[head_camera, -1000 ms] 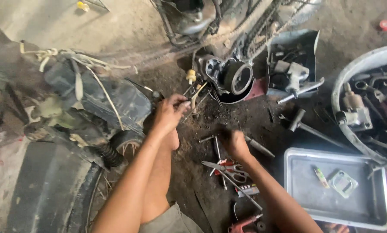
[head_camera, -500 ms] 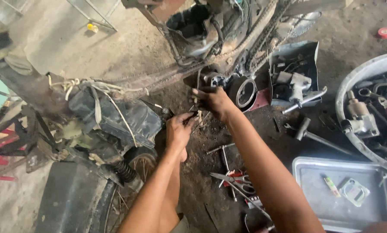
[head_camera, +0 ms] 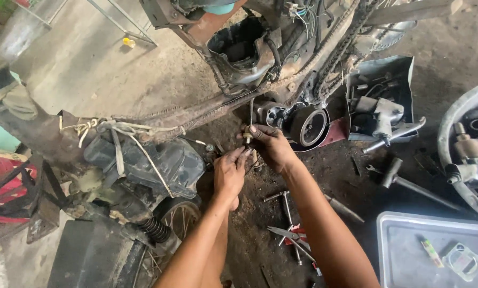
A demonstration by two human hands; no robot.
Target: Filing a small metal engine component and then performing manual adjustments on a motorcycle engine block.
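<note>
A: Our right hand (head_camera: 271, 146) pinches a small connector (head_camera: 247, 136) beside the engine (head_camera: 303, 125); left hand (head_camera: 229, 173) below, grip probably closed on the wire.

B: Open floor right; metal tray (head_camera: 404, 250) holds small parts.

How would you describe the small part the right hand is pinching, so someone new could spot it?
Start at the round black engine cover under the motorcycle frame. Just left of it, the right hand pinches a small pale connector on a thin dark wire hanging from above. Unlike the steel tools on the ground, it dangles in the air.
</note>
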